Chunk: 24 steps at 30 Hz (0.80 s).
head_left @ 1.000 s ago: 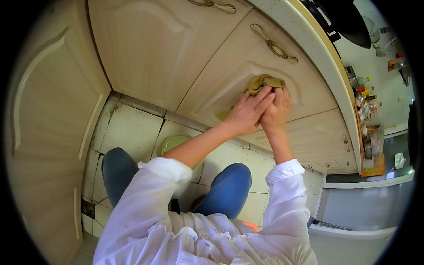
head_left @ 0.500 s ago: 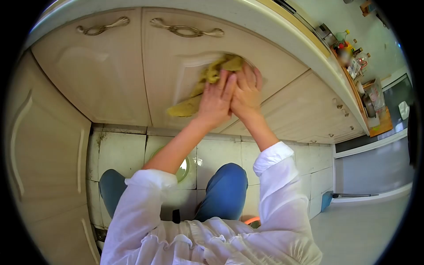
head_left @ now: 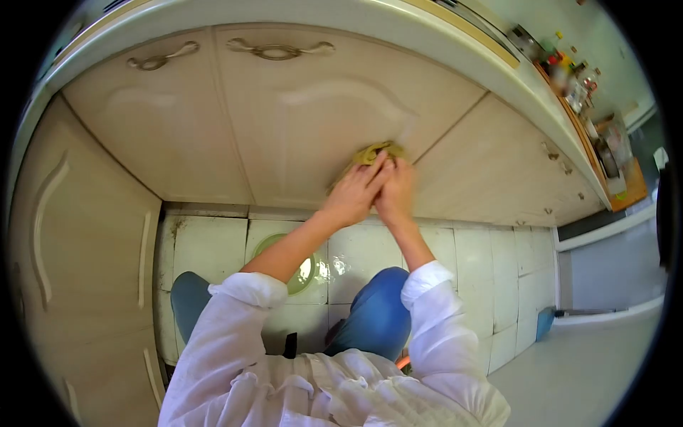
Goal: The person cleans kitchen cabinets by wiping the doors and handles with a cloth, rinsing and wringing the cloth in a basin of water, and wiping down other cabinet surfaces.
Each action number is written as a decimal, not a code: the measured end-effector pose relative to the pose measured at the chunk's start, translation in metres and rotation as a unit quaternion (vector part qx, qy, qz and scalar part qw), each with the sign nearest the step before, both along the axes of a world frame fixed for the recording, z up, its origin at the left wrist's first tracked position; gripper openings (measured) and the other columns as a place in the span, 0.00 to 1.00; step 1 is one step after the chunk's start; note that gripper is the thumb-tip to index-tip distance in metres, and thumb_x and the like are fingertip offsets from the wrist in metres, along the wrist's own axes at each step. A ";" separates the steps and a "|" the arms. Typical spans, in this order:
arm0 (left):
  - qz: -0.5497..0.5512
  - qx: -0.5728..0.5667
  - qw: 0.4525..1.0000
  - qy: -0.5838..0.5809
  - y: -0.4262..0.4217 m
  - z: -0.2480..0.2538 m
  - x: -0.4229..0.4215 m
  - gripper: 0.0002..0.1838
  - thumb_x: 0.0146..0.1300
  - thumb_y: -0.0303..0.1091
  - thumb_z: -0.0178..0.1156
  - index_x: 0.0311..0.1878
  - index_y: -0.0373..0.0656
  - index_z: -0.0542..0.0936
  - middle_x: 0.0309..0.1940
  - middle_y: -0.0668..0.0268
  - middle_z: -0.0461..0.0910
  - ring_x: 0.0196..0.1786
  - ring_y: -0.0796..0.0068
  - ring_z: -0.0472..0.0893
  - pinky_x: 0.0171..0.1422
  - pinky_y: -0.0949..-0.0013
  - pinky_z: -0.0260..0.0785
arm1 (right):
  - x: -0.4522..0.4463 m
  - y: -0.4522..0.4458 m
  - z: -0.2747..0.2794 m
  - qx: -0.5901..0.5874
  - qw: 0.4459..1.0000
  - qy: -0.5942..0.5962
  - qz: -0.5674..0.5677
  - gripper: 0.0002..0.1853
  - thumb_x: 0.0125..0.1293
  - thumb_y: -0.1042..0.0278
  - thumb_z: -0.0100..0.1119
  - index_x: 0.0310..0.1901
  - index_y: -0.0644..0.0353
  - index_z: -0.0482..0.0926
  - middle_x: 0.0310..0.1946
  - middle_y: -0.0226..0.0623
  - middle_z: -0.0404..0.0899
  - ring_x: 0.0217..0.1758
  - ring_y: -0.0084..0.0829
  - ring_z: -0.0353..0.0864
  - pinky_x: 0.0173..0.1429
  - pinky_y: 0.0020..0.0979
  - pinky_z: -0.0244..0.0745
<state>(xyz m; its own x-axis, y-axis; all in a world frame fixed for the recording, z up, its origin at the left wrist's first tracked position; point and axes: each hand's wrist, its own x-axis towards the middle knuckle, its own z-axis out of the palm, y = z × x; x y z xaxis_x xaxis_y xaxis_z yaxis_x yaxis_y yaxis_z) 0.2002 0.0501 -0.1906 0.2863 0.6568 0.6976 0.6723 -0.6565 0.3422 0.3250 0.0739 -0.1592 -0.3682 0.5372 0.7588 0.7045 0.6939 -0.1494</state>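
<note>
Both hands meet on a crumpled yellow-green cloth (head_left: 371, 152), pressed against the lower part of a pale wood-grain cabinet door (head_left: 306, 92). My left hand (head_left: 353, 196) bears on the cloth from the left, fingers bent over it. Close against it, my right hand (head_left: 396, 191) grips the cloth's right side, slightly blurred. Part of the cloth is hidden beneath the fingers. An ornate metal handle (head_left: 279, 50) sits near the door's top edge.
A green basin (head_left: 307, 274) with water stands on the white tiled floor (head_left: 210, 245), partly behind my left forearm. The countertop (head_left: 320, 16) overhangs the doors. Bottles (head_left: 580, 82) stand on it at right. A blue dustpan-like object (head_left: 545, 324) lies at the right.
Both hands have moved down the door with the cloth, which is now more bunched under them. The view has shifted slightly.
</note>
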 end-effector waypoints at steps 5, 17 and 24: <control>0.058 0.087 0.994 -0.044 0.015 0.063 -0.010 0.41 0.50 0.27 0.61 0.70 0.44 0.59 0.69 0.51 0.59 0.66 0.50 0.65 0.70 0.49 0.56 | -0.027 0.015 0.049 -0.086 0.977 0.194 0.014 0.14 0.70 0.63 0.45 0.46 0.65 0.73 0.44 0.52 0.74 0.47 0.54 0.69 0.51 0.49 0.63; 0.173 0.198 0.965 0.015 0.021 0.055 -0.108 0.32 0.57 0.39 0.55 0.66 0.45 0.67 0.63 0.61 0.70 0.62 0.61 0.70 0.70 0.53 0.56 | -0.100 -0.008 0.059 0.082 0.995 -0.062 -0.010 0.27 0.62 0.64 0.53 0.63 0.64 0.63 0.58 0.54 0.63 0.60 0.60 0.62 0.63 0.61 0.54; 0.338 0.044 0.939 0.048 0.022 -0.062 -0.113 0.33 0.59 0.44 0.50 0.66 0.37 0.67 0.64 0.50 0.66 0.67 0.47 0.62 0.70 0.42 0.49 | -0.116 0.006 -0.005 0.045 0.969 -0.234 0.060 0.24 0.61 0.63 0.51 0.59 0.61 0.72 0.56 0.45 0.73 0.63 0.52 0.65 0.68 0.61 0.52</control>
